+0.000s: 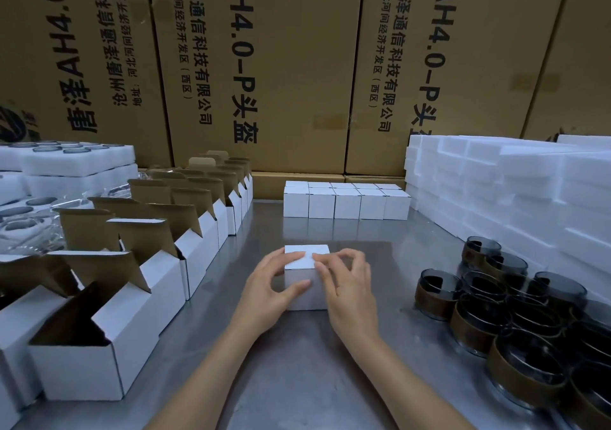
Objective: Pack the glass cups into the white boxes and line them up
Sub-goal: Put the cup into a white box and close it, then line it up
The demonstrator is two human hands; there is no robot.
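Observation:
A closed white box [305, 257] stands on the metal table [297, 363] in front of me. My left hand [269, 289] grips its left side, thumb across the front face and fingers on the lid. My right hand [347, 284] holds its right side with curled fingers on the lid's right edge. Several closed white boxes [345, 202] stand in a neat row at the back. Dark glass cups with brown bands [515, 320] are clustered at the right. Open white boxes [139, 274] with raised flaps run in a line along the left.
White foam blocks [509, 185] are stacked at the right rear. Foam trays holding cups [72, 161] and plastic wrap lie at the far left. Tall brown cartons [281, 65] form a wall behind the table.

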